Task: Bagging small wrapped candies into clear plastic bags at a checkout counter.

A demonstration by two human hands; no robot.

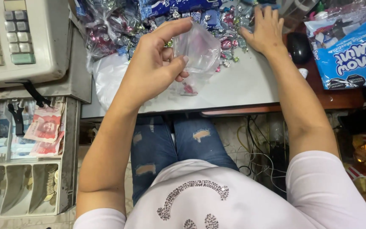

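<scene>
My left hand point(157, 59) holds a small clear plastic bag point(198, 53) open above the grey counter point(242, 85), thumb and fingers pinching its rim. A few wrapped candies lie at the bag's bottom. My right hand point(265, 29) rests flat, fingers spread, on a heap of shiny wrapped candies point(227, 25) at the counter's far edge. I cannot tell whether it grips any candy.
A cash register point(18, 38) stands at the left, its drawer point(22, 157) open with banknotes and coins. A blue candy package point(352, 55) lies at the right beside a dark round object point(298, 46). More candy bags line the back. Cables hang under the counter.
</scene>
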